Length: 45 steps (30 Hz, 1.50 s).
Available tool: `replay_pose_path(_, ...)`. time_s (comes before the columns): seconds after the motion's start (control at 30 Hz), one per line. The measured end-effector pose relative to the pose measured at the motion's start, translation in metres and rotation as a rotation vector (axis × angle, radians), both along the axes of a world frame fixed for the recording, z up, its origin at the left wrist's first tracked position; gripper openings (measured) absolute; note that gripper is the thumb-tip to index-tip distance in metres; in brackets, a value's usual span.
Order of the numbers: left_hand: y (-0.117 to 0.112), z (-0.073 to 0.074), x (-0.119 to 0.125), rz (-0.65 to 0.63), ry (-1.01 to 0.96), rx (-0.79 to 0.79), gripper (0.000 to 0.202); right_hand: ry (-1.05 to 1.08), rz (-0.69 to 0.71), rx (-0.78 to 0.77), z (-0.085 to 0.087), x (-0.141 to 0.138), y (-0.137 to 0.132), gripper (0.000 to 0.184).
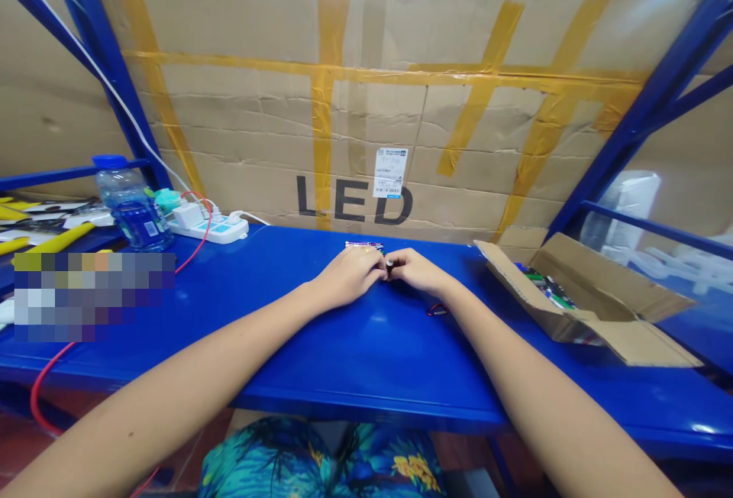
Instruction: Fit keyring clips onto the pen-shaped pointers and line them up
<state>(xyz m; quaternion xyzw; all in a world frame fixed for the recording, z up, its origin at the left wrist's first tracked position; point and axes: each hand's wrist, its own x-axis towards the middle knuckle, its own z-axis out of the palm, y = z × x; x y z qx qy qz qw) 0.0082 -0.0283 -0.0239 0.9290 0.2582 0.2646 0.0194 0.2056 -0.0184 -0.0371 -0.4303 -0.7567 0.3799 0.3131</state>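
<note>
Small dark cylinder with a pale round end (390, 264), pinched in the right hand (420, 272)

Held between thumb and curled fingers over the blue metal tabletop (343, 353). Mostly hidden by fingers, too small for finer detail. Close beside, the left hand (352, 275), fingers bent inward; cannot tell any grasp there. Just beyond, slim purple-and-white pieces (364, 244), partly covered. Near the right forearm (504, 360), a thin red-and-black wire (437, 311). Farther right, an open brown cardboard box (595, 292).
</note>
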Motion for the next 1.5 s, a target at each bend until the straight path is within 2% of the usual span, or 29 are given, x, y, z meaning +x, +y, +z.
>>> replay_pose_path(0.23, 0.000, -0.004, 0.006, 0.016, -0.143, 0.048, 0.009, 0.088, 0.109, -0.108, 0.004, -0.008, -0.009, 0.019)
replay_pose_path(0.47, 0.003, -0.002, 0.002, -0.062, -0.202, -0.065, 0.008, 0.272, 0.122, -0.225, 0.001, -0.012, -0.011, 0.015)
replay_pose_path(0.6, 0.003, -0.001, -0.001, -0.056, -0.228, -0.115, 0.009, 0.314, 0.111, -0.246, 0.001, -0.015, -0.013, 0.013)
replay_pose_path(0.73, 0.004, -0.004, 0.002, -0.015, -0.403, -0.307, 0.024, 0.366, 0.077, -0.237, 0.000, -0.023, -0.015, 0.011)
replay_pose_path(0.83, 0.007, -0.004, 0.002, 0.055, -0.490, -0.431, 0.029, 0.339, 0.043, -0.193, -0.002, -0.031, -0.014, 0.007)
replay_pose_path(0.93, 0.011, -0.001, -0.001, 0.129, -0.475, -0.389, 0.014, 0.290, 0.038, -0.122, -0.003, -0.040, -0.010, 0.007)
replay_pose_path(1.03, 0.016, 0.004, -0.006, 0.170, -0.560, -0.361, 0.011, 0.119, -0.125, 0.038, -0.001, -0.047, -0.011, 0.020)
replay_pose_path(1.1, 0.021, 0.004, -0.009, 0.210, -0.648, -0.356, 0.010, -0.051, -0.230, 0.147, 0.001, -0.053, -0.016, 0.022)
replay_pose_path(1.2, 0.029, 0.001, -0.011, 0.244, -0.740, -0.358, 0.010, -0.229, -0.175, 0.213, 0.001, -0.062, -0.024, 0.014)
replay_pose_path(1.3, 0.035, -0.004, -0.011, 0.225, -0.769, -0.371, 0.013, -0.308, -0.098, 0.208, -0.002, -0.068, -0.028, 0.004)
replay_pose_path(1.37, 0.036, -0.006, -0.012, 0.204, -0.765, -0.400, 0.015, -0.328, -0.068, 0.217, -0.003, -0.067, -0.028, 0.009)
replay_pose_path(1.43, 0.036, -0.007, -0.012, 0.182, -0.743, -0.430, 0.016, -0.313, -0.088, 0.252, -0.001, -0.061, -0.025, 0.013)
replay_pose_path(1.5, 0.033, -0.008, -0.011, 0.181, -0.694, -0.446, 0.015, -0.227, -0.168, 0.310, 0.005, -0.049, -0.022, 0.011)
